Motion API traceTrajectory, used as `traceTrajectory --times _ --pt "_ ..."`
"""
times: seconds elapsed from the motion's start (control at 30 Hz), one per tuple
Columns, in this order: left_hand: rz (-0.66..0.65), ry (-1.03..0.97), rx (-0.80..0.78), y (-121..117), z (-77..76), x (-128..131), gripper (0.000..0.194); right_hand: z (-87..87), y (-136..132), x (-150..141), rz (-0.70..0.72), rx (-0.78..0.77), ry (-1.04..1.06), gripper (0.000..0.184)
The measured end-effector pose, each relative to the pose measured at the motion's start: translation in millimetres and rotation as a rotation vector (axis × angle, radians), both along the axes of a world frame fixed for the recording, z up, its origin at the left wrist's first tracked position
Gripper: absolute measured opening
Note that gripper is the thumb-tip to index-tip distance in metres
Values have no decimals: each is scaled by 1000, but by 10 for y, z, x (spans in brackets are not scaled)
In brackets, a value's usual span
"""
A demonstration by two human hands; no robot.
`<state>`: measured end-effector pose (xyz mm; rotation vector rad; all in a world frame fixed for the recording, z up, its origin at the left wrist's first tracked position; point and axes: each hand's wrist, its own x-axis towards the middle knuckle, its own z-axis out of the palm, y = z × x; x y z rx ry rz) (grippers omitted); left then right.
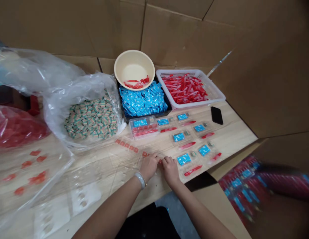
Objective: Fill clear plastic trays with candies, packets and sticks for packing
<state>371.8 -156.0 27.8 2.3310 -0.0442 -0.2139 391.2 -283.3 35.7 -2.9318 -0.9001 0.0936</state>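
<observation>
My left hand (148, 166), with a band on its wrist, is closed at the front edge of the table. Close beside it, my right hand (170, 171) is also closed, fingers bent down. A bit of red shows between the fingertips of both hands; most of it is hidden. At my left fingers lies a small red square piece (145, 154), apparently in a clear plastic tray. Farther left runs a row of similar red pieces (126, 145). To the right, several clear trays each carry a blue packet (184, 159), a small green-and-tan piece (193, 154) and a red pen-like stick (193, 170).
Behind are a plastic bag (52, 106) of green-and-tan pieces, a black bin (144, 116) of blue packets, a cream bowl (134, 63) and a white basket (216, 96) of red sticks. A phone (216, 115) lies right. A cardboard box (214, 202) stands below the edge.
</observation>
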Motion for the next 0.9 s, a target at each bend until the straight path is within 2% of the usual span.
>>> traceTrajectory --times 0.27,0.5,0.6,0.7,0.73,0.8,0.87,0.9 --pt "20 25 30 -32 19 -24 25 -20 -36 -80 102 55 -124 17" --pt "34 72 -20 -38 48 -25 24 -32 -98 101 444 56 -86 18" --pt "49 85 -70 -39 90 -41 19 106 -98 115 527 100 -17 16" --pt "97 52 -122 97 199 -120 16 411 60 96 473 235 110 14" --pt "171 36 -173 203 254 -179 18 542 186 88 427 303 147 15" --pt "445 43 -418 532 390 -370 20 821 584 53 357 439 202 16" --pt "807 91 -845 1000 552 -665 19 1096 1169 -25 366 539 245 18" --pt "923 106 -1070 1264 636 -845 20 1224 1514 -84 402 581 266 19"
